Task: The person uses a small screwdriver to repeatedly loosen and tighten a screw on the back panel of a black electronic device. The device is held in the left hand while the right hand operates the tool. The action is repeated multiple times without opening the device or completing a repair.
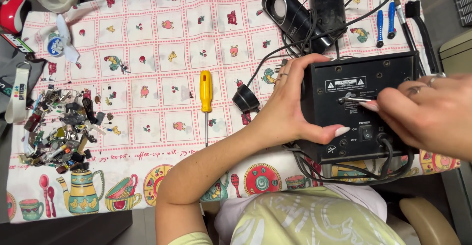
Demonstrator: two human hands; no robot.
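Hands on black speaker box (361, 105): left hand (287, 105) clamped on its 9 o'clock side; right hand (427, 114) pinching thin metal tool (355, 99), probably tweezers, against panel. Yellow screwdriver (206, 100) at 9 o'clock, untouched.

Pale-green short sleeve, finger rings

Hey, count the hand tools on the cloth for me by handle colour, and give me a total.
Yellow-handled screwdriver: 1
Blue-handled drivers: 2
Black-handled tools by the blue ones: 2
Thin metal tool in the right hand, handle hidden: 1
Total: 6
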